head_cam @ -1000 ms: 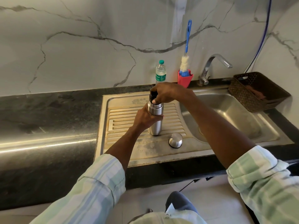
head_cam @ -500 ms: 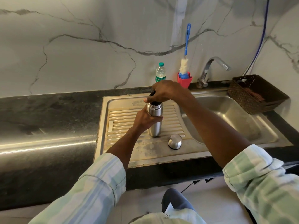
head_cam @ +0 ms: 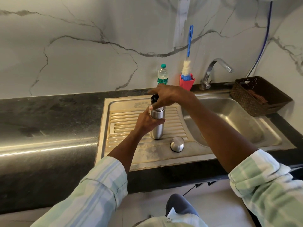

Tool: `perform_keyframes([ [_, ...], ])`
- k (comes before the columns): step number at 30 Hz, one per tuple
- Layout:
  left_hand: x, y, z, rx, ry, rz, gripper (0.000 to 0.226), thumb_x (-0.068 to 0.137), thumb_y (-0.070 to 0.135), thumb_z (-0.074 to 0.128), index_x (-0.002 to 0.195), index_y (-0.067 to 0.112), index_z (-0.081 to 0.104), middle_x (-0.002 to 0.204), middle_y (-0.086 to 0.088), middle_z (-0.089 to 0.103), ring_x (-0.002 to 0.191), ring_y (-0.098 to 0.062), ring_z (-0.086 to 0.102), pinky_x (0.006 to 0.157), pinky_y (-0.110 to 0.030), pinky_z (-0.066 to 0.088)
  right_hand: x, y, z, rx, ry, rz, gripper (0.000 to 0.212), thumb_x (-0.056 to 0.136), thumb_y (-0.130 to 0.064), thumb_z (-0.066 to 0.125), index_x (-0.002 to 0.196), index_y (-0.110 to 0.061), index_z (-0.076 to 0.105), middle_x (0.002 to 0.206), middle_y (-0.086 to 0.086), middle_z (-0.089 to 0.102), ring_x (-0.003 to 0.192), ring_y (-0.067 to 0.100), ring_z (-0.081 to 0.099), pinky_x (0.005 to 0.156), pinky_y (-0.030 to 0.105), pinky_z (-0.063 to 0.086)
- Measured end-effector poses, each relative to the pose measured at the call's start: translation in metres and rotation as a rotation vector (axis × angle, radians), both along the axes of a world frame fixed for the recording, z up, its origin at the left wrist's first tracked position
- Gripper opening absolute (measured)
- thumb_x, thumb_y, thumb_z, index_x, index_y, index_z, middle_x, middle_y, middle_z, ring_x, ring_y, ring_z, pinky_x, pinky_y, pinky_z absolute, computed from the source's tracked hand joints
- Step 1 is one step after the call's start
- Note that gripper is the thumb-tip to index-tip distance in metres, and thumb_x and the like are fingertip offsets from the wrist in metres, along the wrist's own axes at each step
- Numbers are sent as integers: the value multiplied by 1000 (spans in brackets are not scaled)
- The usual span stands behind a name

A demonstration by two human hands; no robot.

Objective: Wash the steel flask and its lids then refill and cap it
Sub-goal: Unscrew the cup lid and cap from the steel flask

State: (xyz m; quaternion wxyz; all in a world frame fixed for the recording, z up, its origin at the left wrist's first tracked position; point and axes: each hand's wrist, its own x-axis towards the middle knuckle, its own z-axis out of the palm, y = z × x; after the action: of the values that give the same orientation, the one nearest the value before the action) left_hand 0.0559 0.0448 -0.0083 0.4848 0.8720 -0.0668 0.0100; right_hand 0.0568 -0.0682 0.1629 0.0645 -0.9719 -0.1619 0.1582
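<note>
On the drainboard (head_cam: 131,122), left hand (head_cam: 146,121) grips the upright flask (head_cam: 157,123); right hand (head_cam: 170,95) clasps its black lid (head_cam: 154,98).

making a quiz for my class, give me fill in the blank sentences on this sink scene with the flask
1. The left hand holds the steel flask upright on the ribbed ____.
2. The right hand grips the flask's ____ inner lid.
3. The domed steel cap lies ____ the flask, apart from it.
4. The bottle brush stands in a ____ holder.

Missing words: drainboard; black; beside; red
</note>
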Motion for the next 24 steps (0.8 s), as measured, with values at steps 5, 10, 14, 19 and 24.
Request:
perform_keyframes([
  [5, -1, 1, 0, -16, 12, 5, 70, 64, 37, 90, 125, 27, 57, 104, 9, 66, 94, -15, 66, 83, -32, 57, -2, 6, -9, -72, -114, -156, 56, 88, -58, 60, 118, -10, 57, 99, 3, 58, 90, 21, 55, 73, 33, 43],
  [10, -2, 0, 1, 21, 17, 15, 70, 62, 43, 89, 123, 32, 55, 102, 10, 64, 90, -14, 65, 80, -31, 57, -6, 8, 4, -87, 11, 50, 42, 95, -9, 55, 136, -15, 53, 135, 7, 53, 117, 26, 52, 78, 26, 41],
  [14, -2, -2, 1, 28, 17, 6, 75, 64, 44, 89, 128, 29, 53, 106, 7, 66, 97, -18, 67, 84, -34, 58, -6, 8, 2, -107, 40, 155, 41, 94, -5, 56, 133, -18, 59, 140, 6, 48, 118, 25, 49, 83, 25, 42],
  [19, -1, 0, 1, -18, 7, 4, 76, 64, 38, 91, 130, 24, 55, 115, 2, 68, 102, -18, 65, 90, -39, 57, -1, 7, -4, -30, -61, -25, 82, 83, -58, 66, 150, -24, 33, 158, 11, 19, 139, 38, 34, 105, 45, 40],
  [24, -2, 0, 0, -16, 28, 10, 78, 60, 47, 89, 129, 28, 56, 114, 4, 70, 100, -17, 67, 89, -41, 58, 0, 12, -11, -145, -137, -178, 69, 85, -71, 52, 119, -12, 58, 99, 3, 58, 91, 22, 54, 79, 35, 44],
])
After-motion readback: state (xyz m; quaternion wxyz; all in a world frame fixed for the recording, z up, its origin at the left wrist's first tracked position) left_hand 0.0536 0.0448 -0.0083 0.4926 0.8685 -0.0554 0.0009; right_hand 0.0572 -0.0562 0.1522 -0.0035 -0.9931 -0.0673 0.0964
